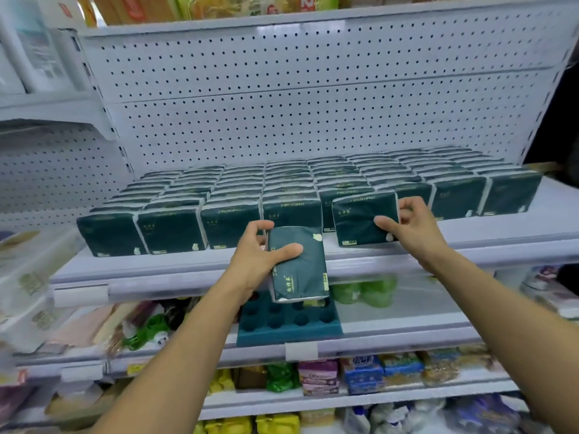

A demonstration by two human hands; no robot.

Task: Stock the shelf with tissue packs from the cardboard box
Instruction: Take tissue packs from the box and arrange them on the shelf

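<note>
The loose tissue pack (297, 264), dark green with a white cloud mark, is held in front of the shelf (188, 270), at its front edge and slightly left of the shelf's middle. The pack is tilted, long side roughly vertical, and its lower end hangs below the shelf's front edge.

The left hand (260, 252) grips this pack: the thumb lies across its face and the fingers curl around its upper left corner.

A second tissue pack (363, 220) stands upright on the shelf, forward of the stocked rows and right of the middle. The right hand (413, 223) pinches its right edge, thumb on the front face, fingers curled behind the edge. The pack's base rests on the shelf near the front edge.

Behind both packs, rows of identical packs (282, 189) fill the shelf from its left end to its right end and back to the perforated rear panel (282, 104). The front row stands set back from the shelf's front edge.

On the next shelf down, a dark teal tray with round recesses (288, 321) sits at the front edge, directly below the left hand. Green packages (366, 291) stand just right of the tray. Assorted coloured packs (360, 374) occupy the lower shelves.
</note>
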